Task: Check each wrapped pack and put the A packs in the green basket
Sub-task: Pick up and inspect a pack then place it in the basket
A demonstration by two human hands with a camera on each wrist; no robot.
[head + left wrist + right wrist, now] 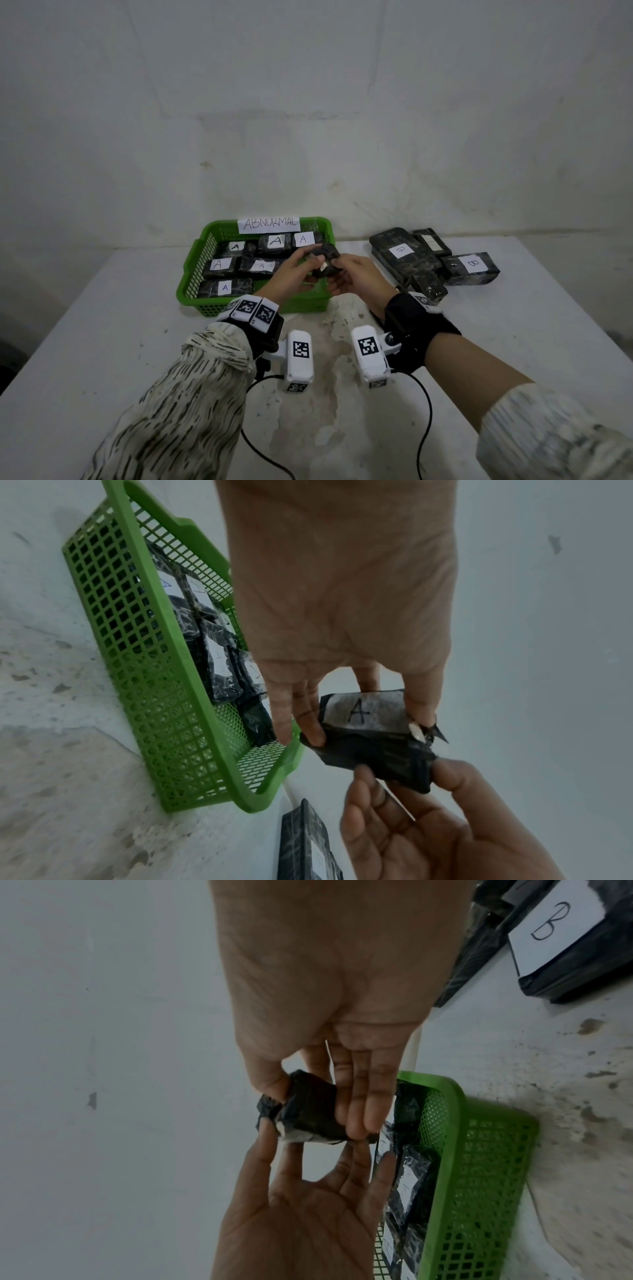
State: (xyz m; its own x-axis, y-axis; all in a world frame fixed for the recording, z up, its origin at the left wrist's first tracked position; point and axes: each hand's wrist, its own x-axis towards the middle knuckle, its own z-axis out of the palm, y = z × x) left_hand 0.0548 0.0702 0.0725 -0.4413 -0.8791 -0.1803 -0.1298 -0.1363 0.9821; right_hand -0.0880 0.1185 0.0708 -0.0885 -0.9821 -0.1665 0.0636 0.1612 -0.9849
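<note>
A small black wrapped pack (325, 262) hangs in the air over the right side of the green basket (186, 274). In the left wrist view its white label reads A (359, 710). My left hand (310, 262) pinches the labelled end between thumb and fingers (313, 723). From the other side my right hand (337, 270) pinches the pack (308, 1112) with its thumb and fingers (356, 1110). Several black packs marked A (260, 265) lie inside the basket.
A paper sign reading ABNORMAL (269, 224) hangs on the basket's back rim. Several black packs, two showing B labels (474, 263), lie in a heap on the white table to the right. A wall stands close behind. Cables trail from both wrist cameras toward me.
</note>
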